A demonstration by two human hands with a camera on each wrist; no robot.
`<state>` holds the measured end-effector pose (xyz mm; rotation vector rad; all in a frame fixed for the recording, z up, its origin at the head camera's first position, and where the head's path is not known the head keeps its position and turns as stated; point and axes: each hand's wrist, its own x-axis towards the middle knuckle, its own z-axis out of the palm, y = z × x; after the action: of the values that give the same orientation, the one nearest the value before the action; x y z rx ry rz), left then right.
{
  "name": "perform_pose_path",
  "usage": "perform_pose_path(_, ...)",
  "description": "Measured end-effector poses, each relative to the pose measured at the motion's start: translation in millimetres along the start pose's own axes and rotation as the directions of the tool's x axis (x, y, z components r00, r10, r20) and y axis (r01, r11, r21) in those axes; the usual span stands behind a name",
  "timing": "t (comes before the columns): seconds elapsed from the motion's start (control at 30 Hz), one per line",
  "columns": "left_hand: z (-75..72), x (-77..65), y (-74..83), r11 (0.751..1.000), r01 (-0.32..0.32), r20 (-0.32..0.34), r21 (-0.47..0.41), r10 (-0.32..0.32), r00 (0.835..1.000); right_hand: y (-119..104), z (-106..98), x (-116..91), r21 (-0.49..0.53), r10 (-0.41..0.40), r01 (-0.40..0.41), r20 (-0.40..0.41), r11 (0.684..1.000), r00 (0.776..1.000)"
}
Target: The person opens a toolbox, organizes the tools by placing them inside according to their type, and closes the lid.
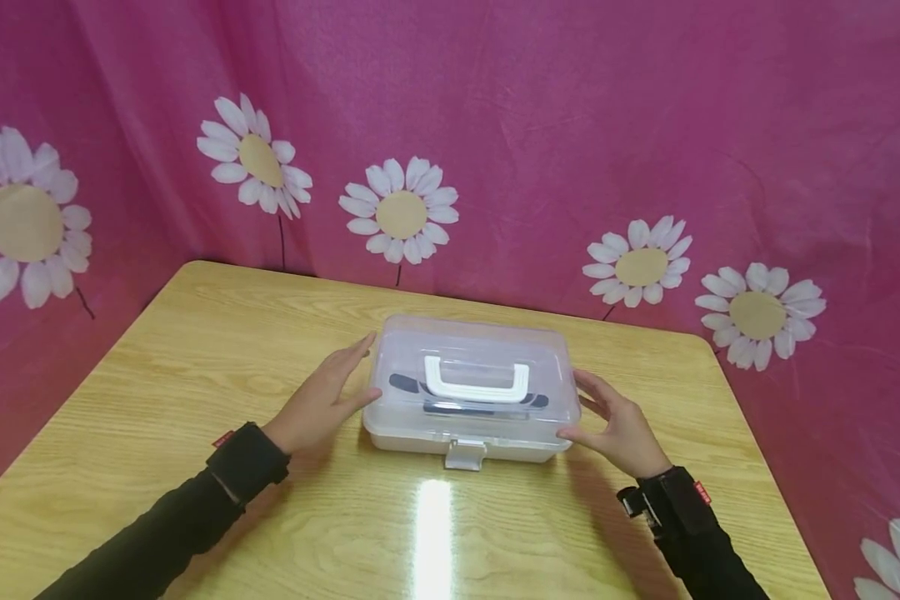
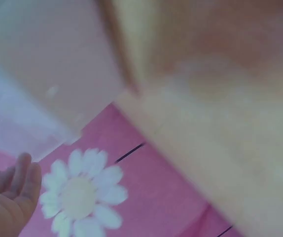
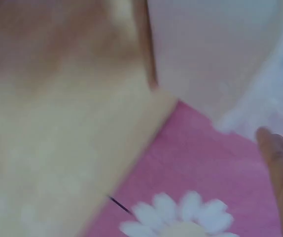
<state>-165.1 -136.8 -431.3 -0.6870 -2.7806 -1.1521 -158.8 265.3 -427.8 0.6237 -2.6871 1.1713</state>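
A clear plastic storage box with a whitish base sits on the table, its lid down. On the lid is a white carry handle, and a latch sticks out at the front. Dark shapes show through the lid. My left hand is at the box's left side, fingers extended and thumb apart, its fingertips close to the wall. On the other side my right hand has its fingertips right at the right wall, thumb by the front corner. Both wrist views show fingers beside the pale box wall.
The wooden table runs back to a pink curtain printed with white daisies. Black straps with cameras are worn on both wrists. A bright light reflection lies on the tabletop in front of the box.
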Motion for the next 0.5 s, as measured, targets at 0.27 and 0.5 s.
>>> perform_pose_path(0.27, -6.7, 18.2, 29.2, 0.909, -0.351, -0.054, 0.223, 0.371, 0.927, -61.0, 4.6, 6.9, -0.054, -0.402, 0.398, -0.100, 0.916, 0.910)
perform_pose_path(0.5, 8.4, 24.0, 36.5, 0.869, -0.402, 0.085, 0.288, 0.395, 0.915, -85.9, 77.0, -10.5, -0.139, -0.468, 0.550, 0.383, 0.823, 0.797)
